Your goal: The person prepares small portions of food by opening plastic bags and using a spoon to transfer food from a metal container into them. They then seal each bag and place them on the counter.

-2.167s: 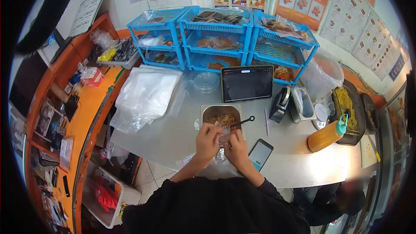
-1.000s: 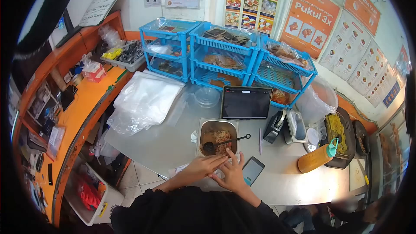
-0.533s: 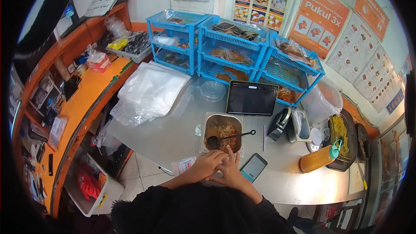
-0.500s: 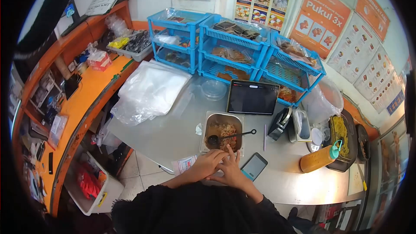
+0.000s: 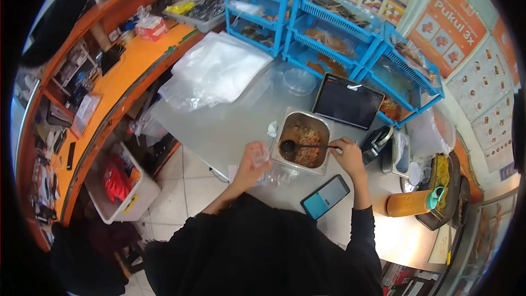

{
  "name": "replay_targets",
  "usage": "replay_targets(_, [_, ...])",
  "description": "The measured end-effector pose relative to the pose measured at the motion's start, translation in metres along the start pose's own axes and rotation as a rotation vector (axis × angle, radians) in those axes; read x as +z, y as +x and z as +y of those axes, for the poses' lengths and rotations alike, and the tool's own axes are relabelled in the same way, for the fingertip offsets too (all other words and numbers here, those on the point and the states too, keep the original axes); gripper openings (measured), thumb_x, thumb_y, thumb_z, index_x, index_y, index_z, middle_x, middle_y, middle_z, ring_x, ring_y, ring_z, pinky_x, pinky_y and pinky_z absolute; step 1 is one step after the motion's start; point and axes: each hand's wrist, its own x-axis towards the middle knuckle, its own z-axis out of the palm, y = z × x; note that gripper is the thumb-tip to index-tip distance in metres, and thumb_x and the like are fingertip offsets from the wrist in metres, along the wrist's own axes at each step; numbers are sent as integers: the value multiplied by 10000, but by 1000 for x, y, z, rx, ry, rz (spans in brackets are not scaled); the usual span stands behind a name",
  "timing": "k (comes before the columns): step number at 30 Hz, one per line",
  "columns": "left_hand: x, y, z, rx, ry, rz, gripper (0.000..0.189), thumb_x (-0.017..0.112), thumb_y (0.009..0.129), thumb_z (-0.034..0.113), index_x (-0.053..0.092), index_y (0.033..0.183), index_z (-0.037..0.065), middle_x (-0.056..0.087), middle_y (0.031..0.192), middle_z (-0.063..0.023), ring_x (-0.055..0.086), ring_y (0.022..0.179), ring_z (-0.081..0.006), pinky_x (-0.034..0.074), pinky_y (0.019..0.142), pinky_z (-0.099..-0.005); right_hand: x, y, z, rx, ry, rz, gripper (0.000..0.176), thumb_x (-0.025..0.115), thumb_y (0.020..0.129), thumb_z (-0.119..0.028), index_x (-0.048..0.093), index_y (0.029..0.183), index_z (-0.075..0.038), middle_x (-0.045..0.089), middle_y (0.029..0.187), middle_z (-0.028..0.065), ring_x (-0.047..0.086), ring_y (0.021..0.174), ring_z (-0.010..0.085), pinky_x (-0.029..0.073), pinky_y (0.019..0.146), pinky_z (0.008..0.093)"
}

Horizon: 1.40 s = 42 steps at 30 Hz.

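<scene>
Over the steel pan, my right hand grips the ladle by its handle end; it lies crosswise, bowl pointing toward my left hand, which pinches a small clear bag just beside the pan, fingers curled.

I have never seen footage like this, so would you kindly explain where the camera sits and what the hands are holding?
No machine here: a person works with two bare hands, and the one round, warped picture comes from a camera worn on the head, looking down. The dark shape below is the person's own body. The left hand holds up a small clear bag. The right hand grips a black ladle whose bowl rests in a metal pan of mixed food. On the steel table are also a phone, a tablet, a pile of plastic bags and an orange bottle. Blue basket racks stand behind.
</scene>
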Motion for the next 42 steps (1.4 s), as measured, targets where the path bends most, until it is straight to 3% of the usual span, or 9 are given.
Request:
replay_targets(3, [-5,-2,8,-85,-32,121,500,587,736,4,314,1150,72,389,1039,-44,424,988,-135,355,848,-267,3,-1,-6,57,7,-52,84,623,674,-158,619,741,-107,567,763,61,534,794,251,424,666,354])
replay_targets(7, [2,-10,18,-160,-30,138,493,584,746,14,321,1159,75,383,1048,-46,415,1000,-140,358,836,-273,15,-2,-23,-194,-272,114,109,616,664,-139,623,768,-107,544,730,49,492,752,234,379,660,346])
replay_targets(11, [6,-15,13,-225,-32,39,496,587,762,50,324,1182,68,399,1052,-54,399,1025,-139,359,831,-273,11,4,-30,-358,-396,293,200,595,634,-112,620,832,-119,512,753,37,444,774,216,327,677,336])
replay_targets(14, [10,-20,16,-219,24,-17,496,588,769,71,329,1191,61,415,1051,-59,397,1029,-139,353,840,-266,3,14,-27,-325,-560,358,230,563,617,-89,614,839,-115,498,792,47,439,792,216,328,684,339])
replay_targets(21, [10,-17,7,-120,94,-95,514,593,768,84,321,1201,33,422,1094,-75,394,1051,-148,335,874,-266,12,10,-43,-568,-433,176,244,582,565,-89,613,807,-98,492,803,41,432,814,209,334,701,329])
replay_targets(28, [9,-14,6,-111,136,-173,516,598,763,76,324,1197,12,412,1136,-75,386,1073,-145,306,909,-272,-11,9,-51,-603,-421,76,229,598,565,-101,628,791,-106,488,781,33,431,812,199,334,699,326])
replay_targets(30, [10,-12,7,-160,76,-154,510,599,760,67,334,1192,11,419,1126,-70,384,1075,-146,290,922,-274,-4,16,-39,-554,-507,267,230,600,569,-99,632,796,-114,480,771,29,432,797,198,331,691,326])
replay_targets(34, [8,-11,5,-162,90,-167,502,599,758,59,345,1189,17,425,1113,-66,387,1070,-145,283,925,-275,12,27,-15,-514,-556,303,243,600,575,-89,637,811,-126,471,760,26,431,784,201,327,684,326])
replay_targets(42, [4,-10,4,-136,131,-223,498,599,760,67,347,1188,20,419,1109,-70,378,1077,-146,279,933,-276,-8,15,-29,-568,-222,-48,134,605,642,-78,655,753,-133,448,707,19,410,748,201,310,662,319])
